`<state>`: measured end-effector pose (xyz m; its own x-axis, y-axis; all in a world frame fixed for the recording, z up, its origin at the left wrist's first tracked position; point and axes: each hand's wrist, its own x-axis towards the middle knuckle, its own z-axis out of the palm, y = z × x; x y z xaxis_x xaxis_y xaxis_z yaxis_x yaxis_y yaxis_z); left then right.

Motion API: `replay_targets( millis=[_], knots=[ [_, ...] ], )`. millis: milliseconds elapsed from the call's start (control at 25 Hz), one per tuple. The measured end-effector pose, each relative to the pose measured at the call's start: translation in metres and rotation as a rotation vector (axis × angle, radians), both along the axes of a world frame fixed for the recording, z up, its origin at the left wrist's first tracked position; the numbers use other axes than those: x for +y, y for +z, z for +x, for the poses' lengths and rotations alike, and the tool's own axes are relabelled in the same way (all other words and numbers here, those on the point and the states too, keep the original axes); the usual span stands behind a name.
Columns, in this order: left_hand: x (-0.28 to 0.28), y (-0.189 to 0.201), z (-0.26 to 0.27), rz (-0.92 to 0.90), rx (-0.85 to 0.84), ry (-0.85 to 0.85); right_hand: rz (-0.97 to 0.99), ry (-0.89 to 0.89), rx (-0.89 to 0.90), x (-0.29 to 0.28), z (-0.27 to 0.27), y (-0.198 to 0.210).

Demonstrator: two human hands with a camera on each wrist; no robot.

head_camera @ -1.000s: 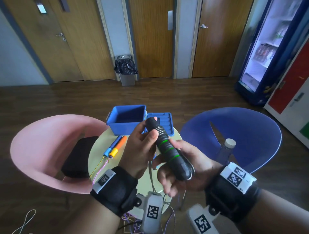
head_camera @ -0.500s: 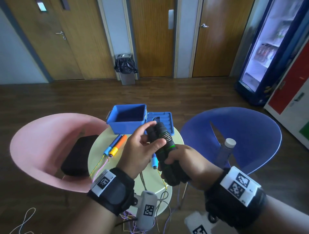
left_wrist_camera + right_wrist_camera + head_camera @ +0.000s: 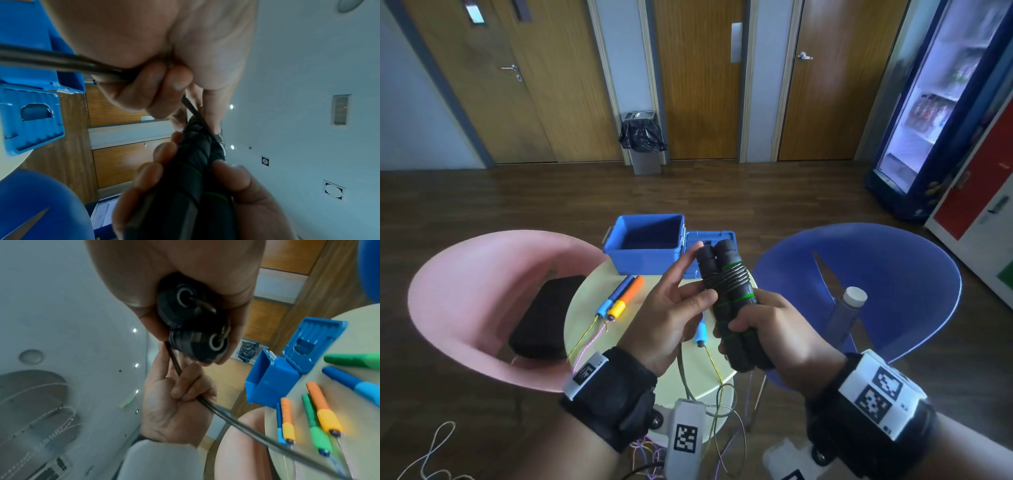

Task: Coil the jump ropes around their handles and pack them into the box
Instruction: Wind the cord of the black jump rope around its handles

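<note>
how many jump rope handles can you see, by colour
black handles: 2, both in the right hand
orange handles: 2
green handles: 2
blue handles: 2
total: 8

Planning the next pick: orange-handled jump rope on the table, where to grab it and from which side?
Grip both orange handles together at mid-length, from above. They lie flat, side by side on the table, cords trailing over the near edge, so a top-down pinch across the pair probably works best.
</note>
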<state>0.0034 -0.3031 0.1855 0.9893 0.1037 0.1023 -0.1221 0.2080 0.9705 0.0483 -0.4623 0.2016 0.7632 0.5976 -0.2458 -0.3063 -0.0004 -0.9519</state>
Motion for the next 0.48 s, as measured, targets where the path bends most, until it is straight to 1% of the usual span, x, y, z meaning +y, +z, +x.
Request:
replay_targets(
  millis=[80,200,320,400,480],
  knots=[
    [-0.002,0.003,-0.001,-0.014,-0.003,0.005,0.006,-0.002,-0.017,-0.001,-0.002,0.002],
    [-0.005,0.009,-0.003,0.007,-0.059,0.007,0.116,0.059,0.063,-0.005,-0.004,0.006],
    [-0.003,0.016,-0.003,-0.025,-0.088,-0.02,0.3,0.241,0.235,-0.01,-0.005,0.011],
    [-0.001,0.017,-0.002,-0.061,-0.101,-0.104,0.402,0.374,0.34,-0.011,-0.007,0.012],
    [-0.003,0.017,-0.003,-0.075,-0.132,-0.194,0.459,0.499,0.414,-0.009,-0.009,0.008]
  ],
)
